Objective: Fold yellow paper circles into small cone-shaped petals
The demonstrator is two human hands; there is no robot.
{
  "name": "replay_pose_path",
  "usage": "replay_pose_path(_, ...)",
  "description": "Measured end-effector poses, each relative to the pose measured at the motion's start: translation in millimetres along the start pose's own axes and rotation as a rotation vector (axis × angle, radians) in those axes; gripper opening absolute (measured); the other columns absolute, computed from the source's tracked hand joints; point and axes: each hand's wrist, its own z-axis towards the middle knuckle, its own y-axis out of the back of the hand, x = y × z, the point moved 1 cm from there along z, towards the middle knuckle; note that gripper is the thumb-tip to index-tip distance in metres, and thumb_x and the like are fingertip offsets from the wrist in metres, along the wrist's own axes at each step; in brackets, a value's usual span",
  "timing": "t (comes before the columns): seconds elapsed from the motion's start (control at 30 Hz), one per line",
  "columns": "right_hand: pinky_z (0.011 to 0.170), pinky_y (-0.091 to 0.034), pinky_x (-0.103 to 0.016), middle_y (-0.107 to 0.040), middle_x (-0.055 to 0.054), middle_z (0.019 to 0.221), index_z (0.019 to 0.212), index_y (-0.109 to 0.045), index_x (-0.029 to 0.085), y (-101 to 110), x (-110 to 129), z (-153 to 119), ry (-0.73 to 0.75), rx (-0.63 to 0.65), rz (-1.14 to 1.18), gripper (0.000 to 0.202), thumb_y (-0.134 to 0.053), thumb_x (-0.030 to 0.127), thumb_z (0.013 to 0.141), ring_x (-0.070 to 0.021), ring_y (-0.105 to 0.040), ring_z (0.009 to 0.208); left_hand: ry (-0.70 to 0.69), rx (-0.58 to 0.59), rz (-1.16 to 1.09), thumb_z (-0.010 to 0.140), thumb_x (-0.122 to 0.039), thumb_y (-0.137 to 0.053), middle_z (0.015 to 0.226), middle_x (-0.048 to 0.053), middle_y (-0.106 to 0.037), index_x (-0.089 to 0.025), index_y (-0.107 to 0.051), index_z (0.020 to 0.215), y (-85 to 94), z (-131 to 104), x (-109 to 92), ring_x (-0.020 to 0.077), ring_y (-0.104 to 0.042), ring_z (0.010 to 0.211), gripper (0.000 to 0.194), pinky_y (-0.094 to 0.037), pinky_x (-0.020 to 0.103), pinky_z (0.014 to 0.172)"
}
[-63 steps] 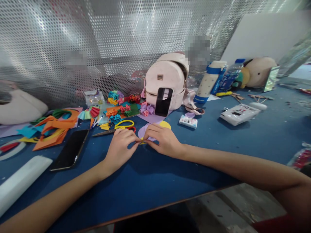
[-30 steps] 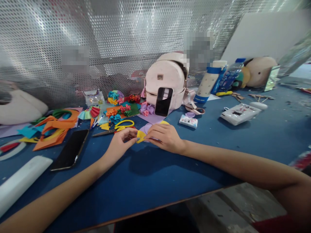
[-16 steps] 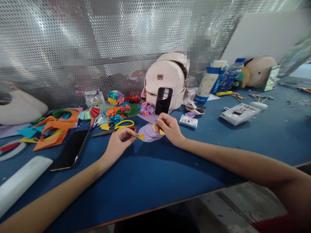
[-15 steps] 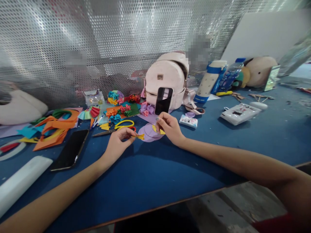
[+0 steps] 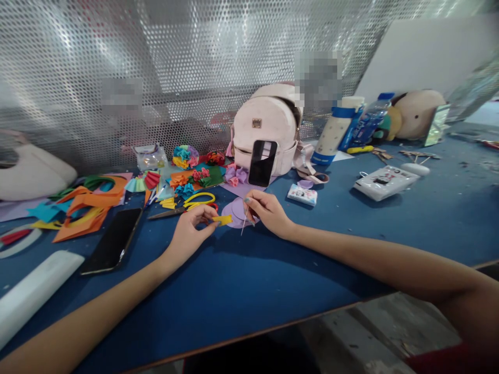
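The left hand (image 5: 195, 227) is above the blue table (image 5: 249, 296), close to the middle of the scene, and it holds a small piece of yellow paper (image 5: 223, 221) between the thumb and the fingers; the grip is narrow, and the paper sticks out from the fingertips to the right. The right hand (image 5: 271, 214) is a little to the right of it, apart from the left hand, with the thumb and fingers pinched around a thin pale stick (image 5: 244, 224). This stick points down toward the near side, slightly tilted, and its lower end is near the yellow paper but not touching it; of which material it is made, I cannot tell. Behind and between the two hands lie some purple paper discs (image 5: 231, 209), which overlap each other and are partly covered by the right hand. On the far side of the left hand are the scissors (image 5: 183, 210) with yellow handle, and to the left lies a dark phone (image 5: 112, 241), flat on the table. Farther left there are orange paper strips (image 5: 88, 205). At the far side, a second phone (image 5: 263, 163) leans upright against a pale backpack (image 5: 265, 124), and a small tissue packet (image 5: 302, 195) lies to the right of it.
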Motion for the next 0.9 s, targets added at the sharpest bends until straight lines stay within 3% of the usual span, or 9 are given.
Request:
replay_pose_path(0.2,0.054,-0.045,-0.022,-0.066,0.000,0.066,0.080,-0.068,0.018,-4,9,-2,-0.007,0.118,0.003,0.044,-0.052,0.056,0.098,-0.0095,-0.056,0.056,0.034,0.062,0.104,0.081,-0.027,-0.066,0.085,0.004,-0.077,-0.020,-0.076,0.090,-0.9,-2,2,0.0202,-0.071,0.077,0.015,-0.054,0.031,0.071)
replay_pose_path(0.37,0.058,-0.050,-0.023,-0.073,-0.002,0.075,0.091,-0.077,0.020,-4,3,-1,-0.016,0.096,-0.047,0.035,-0.058,0.049,0.096,-0.0123,-0.064,0.064,0.031,0.146,0.109,0.088,-0.033,-0.062,0.089,0.004,-0.080,-0.022,-0.078,0.087,-2.6,-4,-5,0.0232,-0.073,0.084,0.020,-0.055,0.036,0.082)
replay_pose_path(0.53,0.063,-0.054,-0.025,-0.076,-0.002,0.077,0.088,-0.079,0.022,-4,0,-2,-0.016,0.049,-0.077,0.025,-0.065,0.043,0.091,-0.0153,-0.070,0.069,0.015,0.168,0.121,0.087,-0.030,-0.062,0.086,0.003,-0.079,-0.022,-0.078,0.085,-5.6,-6,-9,0.0215,-0.072,0.080,0.018,-0.055,0.034,0.080)
replay_pose_path(0.73,0.061,-0.051,-0.024,-0.076,-0.002,0.077,0.084,-0.078,0.022,-4,0,-2,0.049,0.041,-0.196,0.022,-0.067,0.039,0.092,-0.0147,-0.069,0.068,0.015,0.218,0.149,0.086,-0.027,-0.064,0.086,0.004,-0.078,-0.020,-0.076,0.084,-7.3,-7,-9,0.0203,-0.071,0.079,0.014,-0.054,0.031,0.076)
replay_pose_path(0.9,0.058,-0.043,-0.022,-0.075,-0.002,0.080,0.085,-0.077,0.021,-5,0,-3,0.198,0.103,-0.365,0.018,-0.068,0.034,0.093,-0.0114,-0.061,0.065,0.009,0.168,0.176,0.085,-0.022,-0.062,0.086,0.003,-0.079,-0.022,-0.077,0.085,-5.7,-5,-8,0.0207,-0.072,0.081,0.016,-0.055,0.033,0.082)
